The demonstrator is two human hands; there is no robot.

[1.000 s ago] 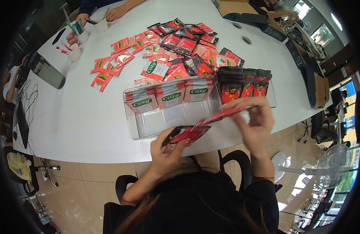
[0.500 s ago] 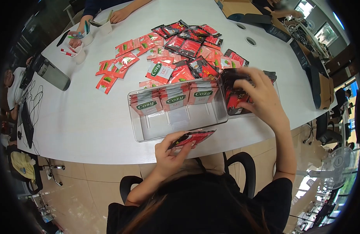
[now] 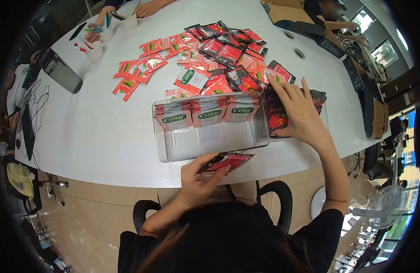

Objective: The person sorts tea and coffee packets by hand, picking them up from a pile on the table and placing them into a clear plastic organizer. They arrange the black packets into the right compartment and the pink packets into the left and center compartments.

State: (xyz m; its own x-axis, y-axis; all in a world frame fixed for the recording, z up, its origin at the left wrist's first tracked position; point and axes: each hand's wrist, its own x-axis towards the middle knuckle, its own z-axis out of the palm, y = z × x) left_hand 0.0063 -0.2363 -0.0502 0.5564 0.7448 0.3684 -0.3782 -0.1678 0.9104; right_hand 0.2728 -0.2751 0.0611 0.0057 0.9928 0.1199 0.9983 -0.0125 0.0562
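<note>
My left hand (image 3: 197, 178) grips a small stack of black-and-red sachets (image 3: 233, 159) just in front of a clear tray (image 3: 210, 154). Inside that tray, pink Cozy sachets (image 3: 207, 117) stand upright in three rows along the far side. At the right, my right hand (image 3: 304, 117) reaches over a second container filled with black-and-red sachets (image 3: 276, 116). Its fingers are spread over them, and the thumb rests at their near edge. Part of these sachets is hidden under the hand.
Beyond the trays lies a loose pile of black-and-red sachets (image 3: 226, 53), with pink sachets (image 3: 148, 63) to its left. A bottle (image 3: 62, 73) and cups of pens (image 3: 96, 53) stand at the left. Open cardboard boxes (image 3: 364, 98) line the right. Another person's hands (image 3: 148, 8) rest across the table.
My right hand's fingers have spread and straightened over the right container's sachets. My left hand keeps its sachets in about the same place. The view has shifted slightly.
</note>
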